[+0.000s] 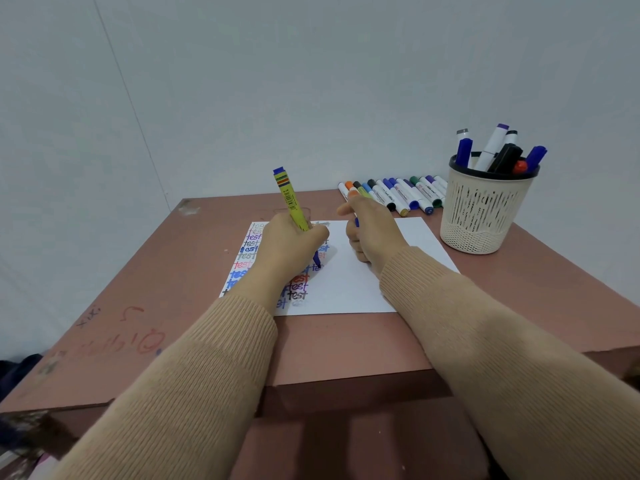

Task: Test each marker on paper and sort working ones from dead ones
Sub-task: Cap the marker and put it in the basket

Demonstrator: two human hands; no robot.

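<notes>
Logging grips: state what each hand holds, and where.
Left hand grips the yellow marker by its lower barrel; right hand holds a blue piece, likely the cap.

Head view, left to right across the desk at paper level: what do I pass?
Test words on the paper → left hand gripping the yellow marker → right hand holding a blue cap → cup of markers.

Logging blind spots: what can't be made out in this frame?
Head view only.
The word being written: left hand holding the yellow marker covers that part of the paper.
What blue object the right hand grips: fingers hide most of it.
Print on the marker row: too small.
Bodies of standing markers: hidden by the cup wall.
</notes>
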